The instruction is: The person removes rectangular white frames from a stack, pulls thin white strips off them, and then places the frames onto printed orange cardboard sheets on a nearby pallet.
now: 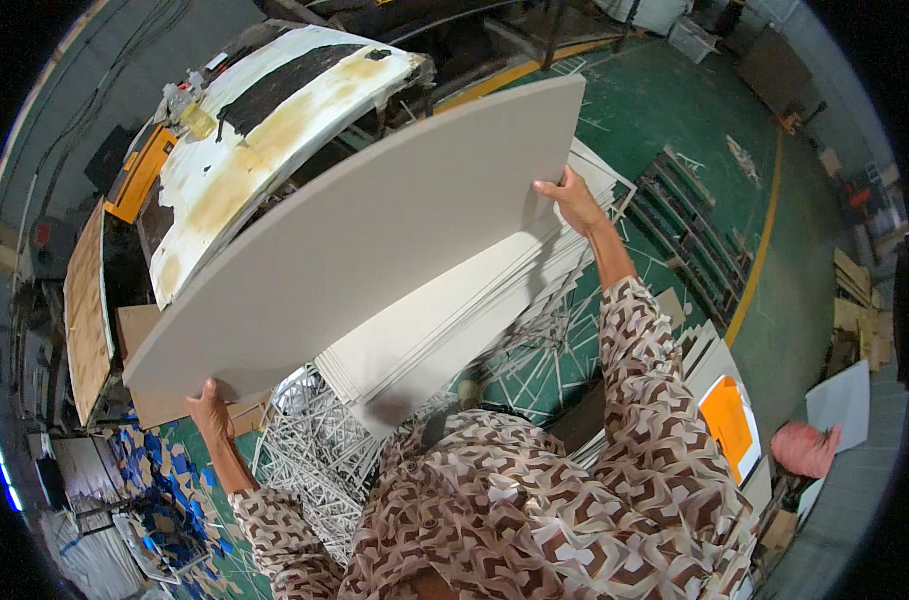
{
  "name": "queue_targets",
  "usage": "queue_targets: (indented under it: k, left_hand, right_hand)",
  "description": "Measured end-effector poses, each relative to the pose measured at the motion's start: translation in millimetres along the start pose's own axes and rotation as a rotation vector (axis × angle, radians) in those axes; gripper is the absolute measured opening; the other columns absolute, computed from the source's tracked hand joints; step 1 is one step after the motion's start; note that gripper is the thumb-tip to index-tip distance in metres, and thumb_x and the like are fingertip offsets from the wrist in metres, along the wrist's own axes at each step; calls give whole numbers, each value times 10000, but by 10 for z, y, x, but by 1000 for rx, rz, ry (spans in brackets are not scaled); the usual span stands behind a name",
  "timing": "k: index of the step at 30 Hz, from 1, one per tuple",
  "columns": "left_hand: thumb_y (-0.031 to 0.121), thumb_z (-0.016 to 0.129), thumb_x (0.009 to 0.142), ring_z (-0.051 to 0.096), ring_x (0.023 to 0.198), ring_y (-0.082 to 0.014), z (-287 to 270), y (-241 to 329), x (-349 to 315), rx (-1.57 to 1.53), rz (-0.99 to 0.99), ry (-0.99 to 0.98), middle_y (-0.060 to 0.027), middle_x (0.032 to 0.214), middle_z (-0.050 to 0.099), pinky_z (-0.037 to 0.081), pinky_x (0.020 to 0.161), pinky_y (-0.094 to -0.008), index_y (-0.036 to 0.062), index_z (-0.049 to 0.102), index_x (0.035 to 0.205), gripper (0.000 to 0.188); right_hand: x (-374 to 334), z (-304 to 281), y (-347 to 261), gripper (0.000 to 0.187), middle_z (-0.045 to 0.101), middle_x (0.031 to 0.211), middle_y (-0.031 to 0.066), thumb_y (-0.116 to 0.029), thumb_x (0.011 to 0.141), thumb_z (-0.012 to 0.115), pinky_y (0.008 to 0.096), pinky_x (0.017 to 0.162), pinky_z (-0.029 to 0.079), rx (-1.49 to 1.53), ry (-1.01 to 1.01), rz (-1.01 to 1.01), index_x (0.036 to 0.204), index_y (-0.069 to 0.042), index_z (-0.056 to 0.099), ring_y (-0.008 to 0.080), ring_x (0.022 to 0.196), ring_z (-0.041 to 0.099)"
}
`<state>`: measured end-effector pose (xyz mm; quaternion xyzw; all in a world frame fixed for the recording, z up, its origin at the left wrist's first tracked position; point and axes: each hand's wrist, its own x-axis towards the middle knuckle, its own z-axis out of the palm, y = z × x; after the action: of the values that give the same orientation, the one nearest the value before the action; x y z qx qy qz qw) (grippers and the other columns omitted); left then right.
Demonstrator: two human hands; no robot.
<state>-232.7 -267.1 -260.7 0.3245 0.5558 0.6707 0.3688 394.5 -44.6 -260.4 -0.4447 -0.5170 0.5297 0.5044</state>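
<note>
A large light-grey flat board (374,230) is held up on edge before me, tilted, with its far edge appearing bowed. My left hand (211,408) grips its lower left edge, thumb on the near face and the other fingers hidden behind. At the right end, my right hand (576,200) is closed on the edge, its thumb also on the near face. Just below the board lies a stack of similar white boards (444,315), their edges slightly fanned out. Part of the stack is covered by the raised board.
Behind the board stands a worktable (264,165) with a stained white top, bearing a bottle (196,122) of yellowish liquid. Thin white offcut strips (319,465) pile up beneath the stack. A slatted pallet (692,230) lies on the green floor at right. Blue and brown scraps (164,490) litter the left.
</note>
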Motion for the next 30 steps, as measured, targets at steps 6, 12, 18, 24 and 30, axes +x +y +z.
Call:
queue_targets:
  k: [6, 12, 18, 24, 30]
  left_hand:
    - [210, 697, 795, 326, 480, -66, -347, -208, 118, 104, 76, 42, 54, 607, 417, 273, 444, -250, 84, 468, 686, 284]
    - [179, 641, 831, 574, 801, -113, -17, -58, 395, 33, -91, 102, -47, 877, 608, 482, 724, -257, 21, 611, 919, 183]
    - [395, 507, 885, 587, 984, -269, -94, 176, 1126, -137, -485, -433, -172, 1159, 556, 518, 802, -394, 18, 432, 1277, 549]
    - [334, 536, 851, 608, 926, -307, -262, -879, 3816, -290, -653, -700, -184, 1095, 579, 526, 768, -433, -13, 438, 1255, 541]
    - [333, 572, 768, 601, 893, -310, 171, -727, 5420, -253, -751, -630, -174, 1038, 585, 514, 746, -413, -35, 464, 1198, 576]
  right_hand:
    - [-20, -72, 142, 691, 577, 1081, 130, -228, 686, 772, 312, 842, 462, -12, 118, -19, 1232, 34, 439, 205, 960, 569]
    - [162, 47, -252, 544, 617, 964, 92, -234, 694, 767, 277, 738, 481, -147, 309, 30, 1121, 23, 548, 147, 852, 582]
    - [711, 54, 274, 477, 636, 846, 86, -308, 656, 781, 285, 696, 470, -495, 540, 52, 966, 23, 632, 146, 784, 585]
    - [2400, 1339, 779, 573, 625, 909, 149, -412, 663, 742, 340, 702, 446, -659, 539, 356, 973, 56, 631, 217, 832, 579]
    - [2745, 2257, 1103, 648, 576, 1105, 196, -434, 712, 685, 354, 843, 426, -807, 474, 652, 1149, 27, 560, 301, 1006, 549]
